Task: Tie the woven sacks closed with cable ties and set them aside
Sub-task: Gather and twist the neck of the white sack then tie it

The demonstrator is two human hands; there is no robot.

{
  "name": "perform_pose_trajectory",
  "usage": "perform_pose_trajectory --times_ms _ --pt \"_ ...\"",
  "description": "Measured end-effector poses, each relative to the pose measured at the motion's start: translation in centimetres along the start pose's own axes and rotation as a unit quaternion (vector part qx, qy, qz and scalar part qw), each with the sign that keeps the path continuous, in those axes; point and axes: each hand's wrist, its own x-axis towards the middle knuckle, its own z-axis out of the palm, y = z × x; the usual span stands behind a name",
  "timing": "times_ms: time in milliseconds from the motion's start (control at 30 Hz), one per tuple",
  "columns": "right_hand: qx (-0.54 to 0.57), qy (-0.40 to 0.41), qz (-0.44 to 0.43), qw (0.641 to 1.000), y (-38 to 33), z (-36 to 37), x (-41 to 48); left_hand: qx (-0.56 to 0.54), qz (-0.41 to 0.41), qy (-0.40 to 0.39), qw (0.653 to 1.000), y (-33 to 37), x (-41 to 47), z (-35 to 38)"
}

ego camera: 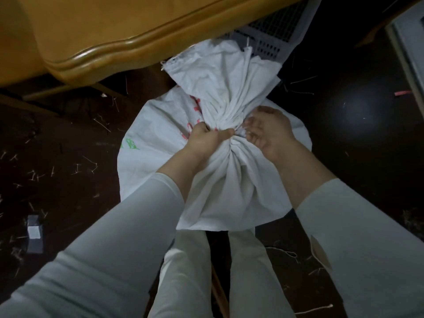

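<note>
Fingers [200, 127] of the left hand [204, 140] curl tightly round the gathered neck of a white woven sack [229, 187]. Right hand [268, 131], fingers loosely spread, rests against the neck's right side. Sack stands on the dark floor [68, 145], near a wooden table [103, 31] at far left.

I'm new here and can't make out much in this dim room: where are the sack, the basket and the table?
sack [229, 180], head view, gathered cloth below the neck.
basket [268, 45], head view, grey lattice wall.
table [114, 24], head view, bare wooden top.
</note>
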Motion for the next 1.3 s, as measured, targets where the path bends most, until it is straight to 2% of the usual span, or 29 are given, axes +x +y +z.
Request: perform_pose_trajectory --times_ms 67,167,367,467,600,700,767,867,933,1033,1300 --pt "-0.097 -0.033 -0.034 0.994 -0.2 -0.7 -1.3 0.007 -0.012 0.004 1.0 0.2 0.1 -0.2" --pt "-0.239 -0.068 -0.091 0.964 0.2 -1.7 -1.9 0.005 -0.004 -0.017 1.0 0.7 -0.6 -0.1" --pt "-0.303 -0.083 -0.129 0.941 1.0 -2.1 -1.6 0.078 0.039 0.022 0.996 -0.7 0.7 -0.6" --pt "-0.296 -0.082 -0.105 0.946 1.3 -1.9 -1.5 0.064 0.039 0.019 0.997 -0.3 0.0 -0.2" --pt "-0.241 -0.076 -0.015 0.967 1.1 -1.7 -1.2 0.019 0.05 0.008 0.999 0.2 -1.2 -0.4" --pt "-0.187 -0.141 0.087 0.968 1.4 -1.9 -1.0 -0.015 0.052 -0.022 0.998 0.3 -1.3 -1.1" --pt "-0.164 -0.156 0.114 0.967 1.8 -1.9 -0.9 -0.027 0.042 -0.031 0.998 0.4 -1.2 -1.4" --pt "-0.162 -0.119 0.106 0.974 1.8 -1.2 -0.5 -0.037 0.029 -0.041 0.998 0.1 -1.3 -1.6" --pt "-0.193 -0.083 0.068 0.975 1.6 -0.4 -0.3 -0.026 0.021 -0.047 0.998 -0.5 -1.0 -1.8" --pt "-0.221 -0.049 0.025 0.974 1.6 0.2 -0.5 0.034 0.033 -0.034 0.998 -0.6 -0.9 -2.0" --pt "-0.218 -0.096 -0.011 0.971 1.1 -0.3 -1.4 0.178 0.098 0.07 0.977 -0.6 -0.5 -1.1"
